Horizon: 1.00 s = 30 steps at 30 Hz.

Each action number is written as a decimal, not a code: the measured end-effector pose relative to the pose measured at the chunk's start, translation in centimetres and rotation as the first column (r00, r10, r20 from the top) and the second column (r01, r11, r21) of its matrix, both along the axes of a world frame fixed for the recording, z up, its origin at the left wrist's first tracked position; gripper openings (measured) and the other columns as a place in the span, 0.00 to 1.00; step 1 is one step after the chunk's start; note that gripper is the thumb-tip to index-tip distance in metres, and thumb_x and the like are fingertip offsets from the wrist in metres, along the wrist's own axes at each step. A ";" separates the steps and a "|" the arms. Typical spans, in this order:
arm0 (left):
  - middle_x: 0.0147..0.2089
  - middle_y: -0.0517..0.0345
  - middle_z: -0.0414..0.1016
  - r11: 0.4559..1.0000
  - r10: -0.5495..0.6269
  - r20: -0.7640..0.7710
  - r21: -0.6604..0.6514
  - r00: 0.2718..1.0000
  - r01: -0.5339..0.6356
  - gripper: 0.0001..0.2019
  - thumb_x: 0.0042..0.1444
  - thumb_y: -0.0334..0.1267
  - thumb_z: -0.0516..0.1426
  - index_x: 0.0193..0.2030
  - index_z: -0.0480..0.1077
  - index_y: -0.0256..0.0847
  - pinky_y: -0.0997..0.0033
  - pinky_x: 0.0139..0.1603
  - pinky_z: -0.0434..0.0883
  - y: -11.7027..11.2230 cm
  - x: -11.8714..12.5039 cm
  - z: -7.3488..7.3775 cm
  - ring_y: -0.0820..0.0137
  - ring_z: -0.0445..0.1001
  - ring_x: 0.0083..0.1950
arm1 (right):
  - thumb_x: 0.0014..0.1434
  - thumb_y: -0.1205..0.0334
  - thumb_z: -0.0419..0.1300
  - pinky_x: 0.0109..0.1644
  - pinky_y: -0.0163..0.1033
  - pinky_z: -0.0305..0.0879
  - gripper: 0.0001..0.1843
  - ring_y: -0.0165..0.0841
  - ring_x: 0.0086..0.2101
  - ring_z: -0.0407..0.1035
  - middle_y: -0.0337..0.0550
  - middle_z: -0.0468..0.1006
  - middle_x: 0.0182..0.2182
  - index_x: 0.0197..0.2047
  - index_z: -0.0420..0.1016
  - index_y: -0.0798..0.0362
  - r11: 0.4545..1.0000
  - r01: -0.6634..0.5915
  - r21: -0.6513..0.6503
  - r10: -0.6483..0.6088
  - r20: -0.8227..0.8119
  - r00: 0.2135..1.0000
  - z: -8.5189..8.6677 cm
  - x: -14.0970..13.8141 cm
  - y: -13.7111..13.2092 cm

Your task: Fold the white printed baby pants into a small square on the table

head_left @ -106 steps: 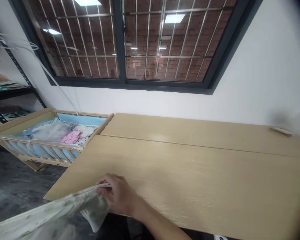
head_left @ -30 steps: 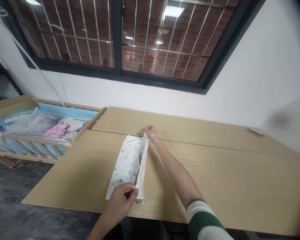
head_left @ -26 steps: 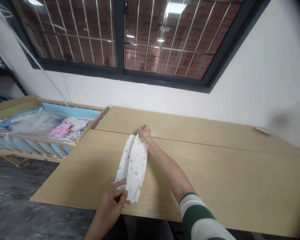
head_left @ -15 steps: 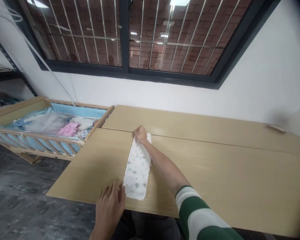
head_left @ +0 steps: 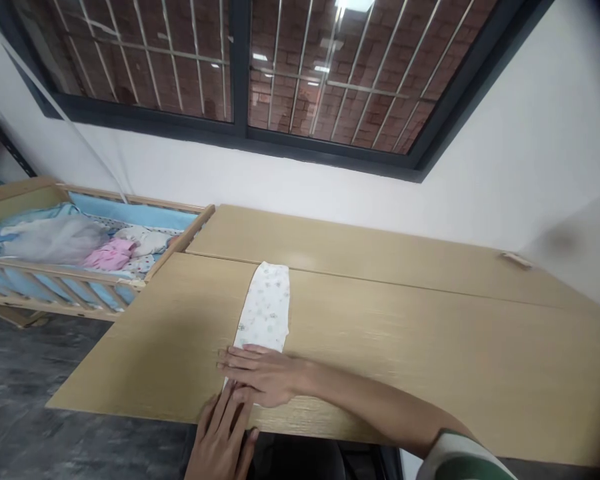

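Observation:
A white cloth (head_left: 265, 303) with a small greenish print lies flat on the wooden table (head_left: 380, 347), folded into a long narrow strip. Across its near part lies my right hand (head_left: 265, 375), palm down with the fingers stretched to the left. My left hand (head_left: 225, 427) rests at the cloth's near end by the table's front edge, its fingers extended and touching or close to my right hand. The near end of the cloth is mostly hidden under both hands. Neither hand grips anything.
A wooden crib (head_left: 180, 243) with blue lining stands against the table's left side, holding a pink cloth (head_left: 111, 255) and other fabrics. A small flat object (head_left: 516, 260) lies at the back right. A barred window (head_left: 240, 133) is above the table.
My right hand has left the far end of the cloth and moved toward me, opening flat over the near part. My left hand has shifted slightly nearer. The view has tilted a little.

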<state>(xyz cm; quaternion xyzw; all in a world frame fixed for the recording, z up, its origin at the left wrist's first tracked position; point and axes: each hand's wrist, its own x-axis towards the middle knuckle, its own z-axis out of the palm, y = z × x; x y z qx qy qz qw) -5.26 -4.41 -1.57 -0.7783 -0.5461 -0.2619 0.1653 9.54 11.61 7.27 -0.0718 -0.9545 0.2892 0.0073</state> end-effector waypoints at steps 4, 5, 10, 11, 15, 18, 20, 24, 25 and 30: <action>0.69 0.46 0.67 1.000 0.024 -0.026 -0.019 0.999 -0.024 0.26 0.62 0.37 0.56 0.68 0.65 0.41 0.59 0.69 0.54 0.2 0.3 0.7 0.57 0.63 0.71 | 0.74 0.43 0.44 0.76 0.48 0.33 0.35 0.38 0.74 0.36 0.45 0.41 0.76 0.77 0.46 0.47 0.984 0.126 0.125 -0.134 0.055 0.990 -1.8 0.3 4.9; 0.70 0.46 0.67 0.999 0.026 -0.021 -0.026 0.999 -0.027 0.26 0.62 0.37 0.56 0.68 0.65 0.41 0.59 0.69 0.53 0.2 0.4 1.0 0.58 0.62 0.71 | 0.74 0.42 0.43 0.76 0.49 0.33 0.35 0.39 0.74 0.36 0.44 0.40 0.76 0.77 0.46 0.46 0.973 0.171 0.156 -0.182 0.061 0.981 -2.2 0.2 6.7; 0.69 0.46 0.68 0.998 0.051 -0.010 -0.038 0.999 -0.051 0.25 0.63 0.37 0.56 0.67 0.66 0.42 0.60 0.67 0.55 0.1 0.6 1.9 0.59 0.64 0.70 | 0.73 0.41 0.42 0.76 0.52 0.32 0.34 0.40 0.74 0.35 0.45 0.42 0.75 0.77 0.48 0.46 0.889 0.370 0.269 -0.398 0.057 0.915 -3.7 -0.5 16.0; 0.69 0.46 0.68 0.998 0.051 -0.020 -0.035 0.998 -0.052 0.25 0.63 0.38 0.56 0.67 0.67 0.42 0.59 0.66 0.56 0.1 0.6 2.0 0.58 0.64 0.70 | 0.73 0.43 0.44 0.76 0.52 0.33 0.34 0.40 0.74 0.36 0.46 0.44 0.75 0.76 0.50 0.47 0.861 0.427 0.275 -0.453 0.037 0.891 -3.8 -0.5 17.7; 0.69 0.45 0.68 0.999 0.037 -0.074 -0.036 0.997 -0.040 0.25 0.64 0.41 0.56 0.67 0.67 0.42 0.58 0.63 0.59 0.1 0.4 2.3 0.57 0.65 0.69 | 0.73 0.53 0.49 0.75 0.50 0.35 0.30 0.38 0.73 0.40 0.45 0.50 0.74 0.74 0.56 0.48 0.767 0.595 0.242 -0.598 -0.069 0.799 -3.9 -0.3 22.6; 0.70 0.46 0.67 0.998 0.030 -0.090 -0.050 0.996 -0.035 0.24 0.64 0.42 0.56 0.67 0.67 0.43 0.58 0.61 0.61 0.3 0.5 2.5 0.57 0.65 0.69 | 0.72 0.57 0.48 0.75 0.47 0.34 0.30 0.36 0.73 0.41 0.44 0.51 0.74 0.74 0.55 0.50 0.757 0.614 0.226 -0.618 -0.059 0.784 -3.3 -0.1 23.9; 0.70 0.47 0.66 0.996 0.028 -0.083 -0.082 0.996 -0.035 0.24 0.65 0.42 0.56 0.67 0.67 0.44 0.57 0.62 0.60 0.6 0.8 2.7 0.57 0.65 0.69 | 0.71 0.58 0.49 0.75 0.48 0.34 0.30 0.37 0.73 0.41 0.47 0.51 0.74 0.74 0.56 0.53 0.743 0.629 0.230 -0.634 -0.061 0.771 -2.7 -0.2 23.7; 0.69 0.52 0.68 0.987 0.022 -0.038 -0.156 0.999 -0.028 0.20 0.67 0.40 0.55 0.64 0.69 0.49 0.55 0.61 0.62 1.2 0.7 3.0 0.58 0.67 0.68 | 0.66 0.66 0.52 0.75 0.53 0.37 0.33 0.43 0.73 0.40 0.56 0.49 0.74 0.73 0.55 0.60 0.722 0.628 0.291 -0.593 -0.207 0.778 -1.0 -0.4 20.0; 0.68 0.52 0.69 0.986 0.023 -0.021 -0.164 1.000 -0.026 0.19 0.67 0.39 0.55 0.63 0.69 0.50 0.55 0.61 0.62 1.3 0.5 3.0 0.59 0.68 0.67 | 0.66 0.67 0.53 0.74 0.54 0.40 0.33 0.45 0.72 0.43 0.59 0.51 0.73 0.72 0.57 0.61 0.724 0.622 0.298 -0.571 -0.246 0.783 -0.5 -0.3 18.3; 0.67 0.50 0.70 0.982 -0.022 0.071 -0.183 0.997 0.034 0.16 0.67 0.35 0.54 0.60 0.71 0.47 0.57 0.61 0.65 1.6 -1.5 3.0 0.61 0.69 0.67 | 0.72 0.59 0.49 0.58 0.49 0.68 0.19 0.41 0.51 0.72 0.54 0.76 0.51 0.57 0.74 0.55 0.868 0.474 0.151 -0.440 -0.208 0.873 1.6 2.9 5.9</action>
